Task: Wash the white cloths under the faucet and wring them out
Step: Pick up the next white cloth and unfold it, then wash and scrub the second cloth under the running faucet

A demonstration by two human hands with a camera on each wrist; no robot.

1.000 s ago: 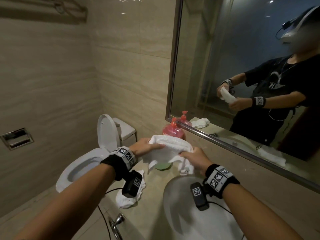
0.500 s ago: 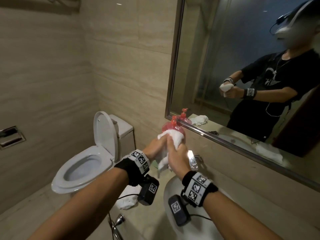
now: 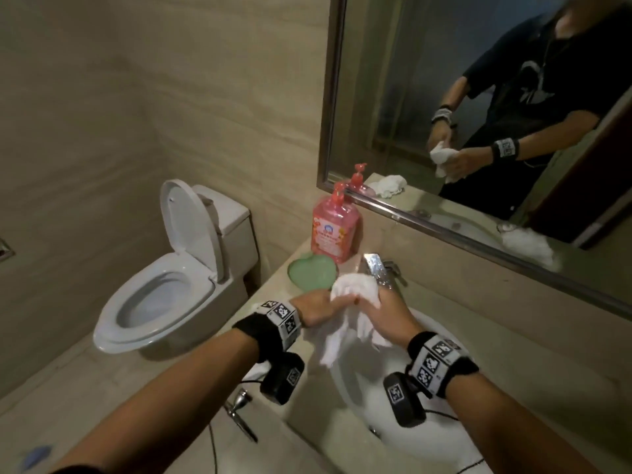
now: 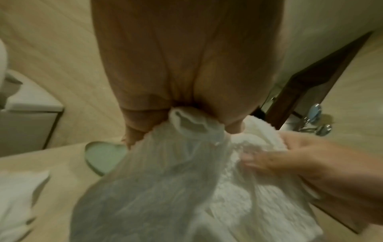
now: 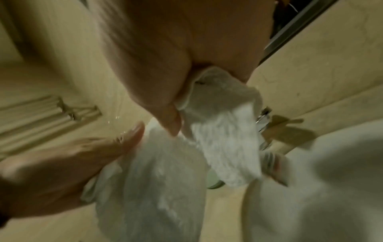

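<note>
Head view: a nubbly white cloth (image 3: 355,292) is bunched over the glossy white basin (image 3: 359,398), just in front of the shiny chrome faucet (image 3: 378,270). The left hand (image 3: 316,307) grips the bunch from the left, the right hand (image 3: 393,311) grips it from the right, knuckles nearly touching, loose tails hanging into the bowl. A translucent pink soap bottle (image 3: 336,230) and a green heart-shaped dish (image 3: 313,275) sit on the beige stone counter (image 3: 273,289); a second crumpled cloth peeks out under the left wrist.

Left wrist view: fingers curled tight, terry folds squeezed out of the fist, the damp fabric fanning down in gauzy grey-white pleats. The right hand's fingers (image 4: 269,157) dig into the fluffy part.

Right wrist view, blurred: the right hand's fist is clamped on the cloth (image 5: 223,131), the left hand's thumb (image 5: 132,135) stretched against the fabric.
</note>
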